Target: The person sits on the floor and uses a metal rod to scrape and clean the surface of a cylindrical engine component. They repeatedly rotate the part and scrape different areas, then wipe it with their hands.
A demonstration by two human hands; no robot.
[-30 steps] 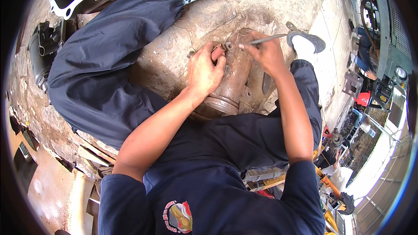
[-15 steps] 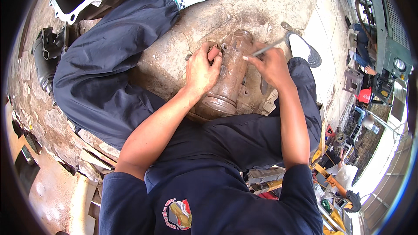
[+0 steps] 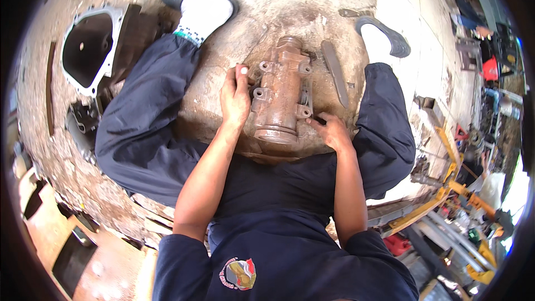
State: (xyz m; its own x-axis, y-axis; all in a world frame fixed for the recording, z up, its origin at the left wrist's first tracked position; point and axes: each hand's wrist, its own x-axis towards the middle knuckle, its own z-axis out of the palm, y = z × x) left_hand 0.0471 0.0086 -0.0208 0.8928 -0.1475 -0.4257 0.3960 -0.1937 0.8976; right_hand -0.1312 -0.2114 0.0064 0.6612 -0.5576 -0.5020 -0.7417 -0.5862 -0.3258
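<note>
A rusty brown cylindrical metal housing (image 3: 280, 86) with bolt lugs along both sides lies on the ground between my legs. At its left side, my left hand (image 3: 235, 100) is closed; a reddish piece with a pale tip shows at the fingers, too unclear to name. My right hand (image 3: 332, 132) is by the housing's lower right lug, thumb and forefinger apart, with nothing visible in it. Some grey metal shows along the housing's right edge, partly hidden. A flat dark blade-like tool (image 3: 334, 72) lies to the right of the housing.
A large open metal casing (image 3: 114, 50) stands at the far left, with a dark metal part (image 3: 81, 125) nearer to me. A small flat tool (image 3: 355, 13) lies beside my right shoe (image 3: 398, 42). Yellow metal frames (image 3: 426, 209) and clutter fill the right side.
The grey rod-like tool has left my right hand, which moved down to the housing's near end. The housing has turned, its lugs now facing up. My left hand moved slightly away from it.
</note>
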